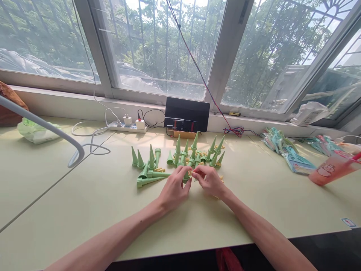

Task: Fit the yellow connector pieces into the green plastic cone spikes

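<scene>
My left hand (176, 185) is closed round a green plastic spike (186, 177), its fingers covering most of it. Just to the right, my right hand (208, 180) is pinched against a small yellow plastic piece (190, 173) at the side of that spike; the fingertips partly hide it. Behind both hands stand several cone-shaped green spikes (194, 142), some with small yellow pieces on them. To the left, more green spikes stand upright, while a few long ones (150, 181) lie on their sides by loose yellow pieces (160, 170).
A dark tablet (187, 109) leans near the window, with a phone (185, 125) before it. A power strip (128, 127) and cables lie left. Packaged teal items (299, 160) and a tilted-looking drink cup (328, 169) are right. A grey curved bar (56, 130) crosses the left side.
</scene>
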A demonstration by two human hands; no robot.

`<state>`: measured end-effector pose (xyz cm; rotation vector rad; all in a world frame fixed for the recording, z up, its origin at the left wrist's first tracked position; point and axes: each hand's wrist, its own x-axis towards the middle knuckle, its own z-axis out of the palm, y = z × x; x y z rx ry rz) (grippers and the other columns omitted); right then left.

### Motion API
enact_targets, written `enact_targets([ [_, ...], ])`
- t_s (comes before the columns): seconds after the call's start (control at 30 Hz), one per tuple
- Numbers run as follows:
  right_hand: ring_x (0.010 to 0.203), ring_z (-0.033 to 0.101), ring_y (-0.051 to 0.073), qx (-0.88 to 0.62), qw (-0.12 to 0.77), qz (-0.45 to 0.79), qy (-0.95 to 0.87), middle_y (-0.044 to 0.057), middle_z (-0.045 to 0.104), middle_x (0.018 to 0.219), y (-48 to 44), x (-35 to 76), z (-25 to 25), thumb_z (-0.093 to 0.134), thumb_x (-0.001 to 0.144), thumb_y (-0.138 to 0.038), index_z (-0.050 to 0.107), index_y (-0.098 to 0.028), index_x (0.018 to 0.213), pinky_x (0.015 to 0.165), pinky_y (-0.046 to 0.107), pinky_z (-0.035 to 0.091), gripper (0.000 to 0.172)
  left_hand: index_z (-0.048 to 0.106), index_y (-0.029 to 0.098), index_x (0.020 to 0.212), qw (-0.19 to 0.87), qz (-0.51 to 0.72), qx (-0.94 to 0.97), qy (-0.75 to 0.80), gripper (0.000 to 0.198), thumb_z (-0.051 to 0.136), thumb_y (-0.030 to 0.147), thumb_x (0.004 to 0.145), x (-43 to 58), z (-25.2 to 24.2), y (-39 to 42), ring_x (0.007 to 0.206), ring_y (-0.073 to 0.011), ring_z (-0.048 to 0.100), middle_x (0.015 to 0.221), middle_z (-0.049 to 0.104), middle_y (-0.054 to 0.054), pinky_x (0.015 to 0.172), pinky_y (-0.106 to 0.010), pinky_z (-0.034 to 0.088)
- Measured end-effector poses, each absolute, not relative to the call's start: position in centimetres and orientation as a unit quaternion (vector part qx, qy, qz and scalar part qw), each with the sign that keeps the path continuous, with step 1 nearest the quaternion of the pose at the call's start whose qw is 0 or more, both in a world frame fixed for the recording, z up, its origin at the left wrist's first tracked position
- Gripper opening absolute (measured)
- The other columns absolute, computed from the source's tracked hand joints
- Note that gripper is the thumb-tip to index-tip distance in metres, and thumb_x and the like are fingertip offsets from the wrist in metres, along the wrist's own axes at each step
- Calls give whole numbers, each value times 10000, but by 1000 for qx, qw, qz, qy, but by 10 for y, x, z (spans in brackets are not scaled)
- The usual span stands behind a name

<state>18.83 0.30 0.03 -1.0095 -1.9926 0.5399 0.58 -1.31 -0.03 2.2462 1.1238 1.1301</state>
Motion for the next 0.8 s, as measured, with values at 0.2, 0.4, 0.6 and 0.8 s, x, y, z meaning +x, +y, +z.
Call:
enact_targets([
  [0.2,560,470,123,-401,403,205,-796,-6,568,631,2,189,2,542,953,-274,619,-181,791,540,245,358,203,533,217,1136,176,386,809,407,239,494,151,909,6,-2,-13,535,-60,458,1045,587,-32,583,-246,462],
  [0.4,537,425,114,-403,401,193,-799,-20,523,593,2,189,3,530,959,-293,579,-180,721,523,247,316,268,527,221,1151,172,380,813,407,244,488,162,917,6,-4,-13,534,-60,453,1040,573,-26,597,-253,459],
  [0.6,530,390,114,-408,393,187,-802,-25,477,577,2,188,3,496,976,-329,532,-185,676,522,254,300,335,528,225,1151,172,378,815,405,232,484,177,928,6,-4,-14,537,-65,457,1003,557,-19,602,-255,458],
  [0.8,516,356,111,-404,393,180,-806,-33,435,556,2,188,3,469,987,-332,471,-192,642,516,260,273,372,535,223,1124,173,386,814,399,210,489,179,923,6,-3,-14,525,-63,457,995,563,-18,594,-254,458],
])
